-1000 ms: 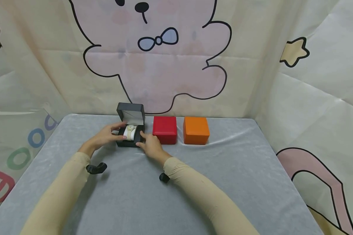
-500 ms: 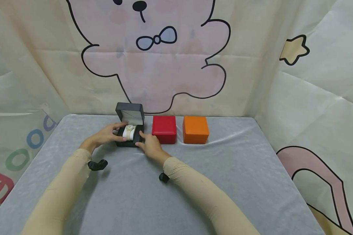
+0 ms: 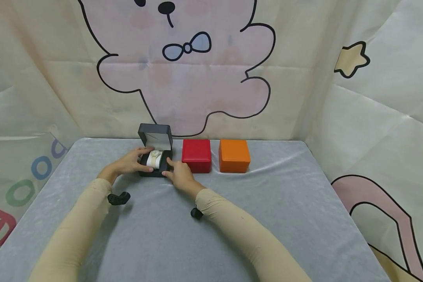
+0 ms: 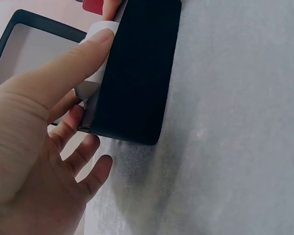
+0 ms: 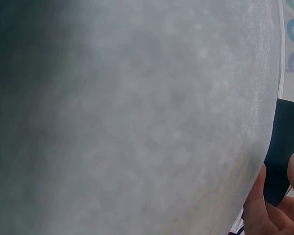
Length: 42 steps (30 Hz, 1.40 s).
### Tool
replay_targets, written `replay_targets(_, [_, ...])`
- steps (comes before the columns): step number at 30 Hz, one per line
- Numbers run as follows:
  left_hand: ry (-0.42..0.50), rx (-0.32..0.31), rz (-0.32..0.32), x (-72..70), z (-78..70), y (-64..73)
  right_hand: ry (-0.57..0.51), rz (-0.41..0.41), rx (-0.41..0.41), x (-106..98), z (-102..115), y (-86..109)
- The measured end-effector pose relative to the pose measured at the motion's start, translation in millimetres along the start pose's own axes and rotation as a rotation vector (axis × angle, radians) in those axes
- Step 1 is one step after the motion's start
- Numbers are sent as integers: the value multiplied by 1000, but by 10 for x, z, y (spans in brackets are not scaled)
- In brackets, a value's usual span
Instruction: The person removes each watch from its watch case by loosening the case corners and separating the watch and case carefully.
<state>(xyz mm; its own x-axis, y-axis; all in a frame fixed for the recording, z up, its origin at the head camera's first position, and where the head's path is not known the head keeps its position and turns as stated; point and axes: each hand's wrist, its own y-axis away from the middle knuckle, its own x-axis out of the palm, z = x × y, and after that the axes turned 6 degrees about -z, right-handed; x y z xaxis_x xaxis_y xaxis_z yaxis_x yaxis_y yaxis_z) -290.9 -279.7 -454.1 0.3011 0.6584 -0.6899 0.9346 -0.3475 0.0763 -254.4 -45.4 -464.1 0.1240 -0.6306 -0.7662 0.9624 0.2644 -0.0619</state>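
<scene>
A dark watch box stands with its lid raised near the table's back edge. Inside it, a pale-banded watch is wrapped round a white cushion. My left hand reaches in from the left, its thumb and forefinger pinching the cushion; the other fingers hang beside the box in the left wrist view. On the right, my right hand grips the box's near right corner, thumb at the front and fingers along the side. The right wrist view catches only part of the box and fingers at its right edge.
A red box stands right of the watch box, followed by an orange box; both are closed. Grey cloth covers the table. A printed curtain hangs directly behind, with more at both sides.
My left hand has shifted slightly to the right on the cushion. The right hand keeps its grip, and the boxes stay in place apart from a small camera drift.
</scene>
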Motion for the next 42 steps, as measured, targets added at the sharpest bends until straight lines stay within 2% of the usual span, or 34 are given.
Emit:
replay_targets(8, [-45, -4, 3, -33, -37, -13, -10, 0, -14, -2, -13, 0])
replay_targets(18, [-105, -2, -10, -55, -102, -83, -37, 20, 20, -38, 0, -13])
replay_targets(25, [-133, 42, -25, -43, -88, -122, -11, 8, -4, -51, 0, -3])
replay_targets(31, [-147, 51, -34, -42, -95, -148, -1, -8, -21, -41, -8, -14])
replay_targets(42, [-184, 41, -56, -20, -118, -96, 16, -4, -24, -13, 0, 6])
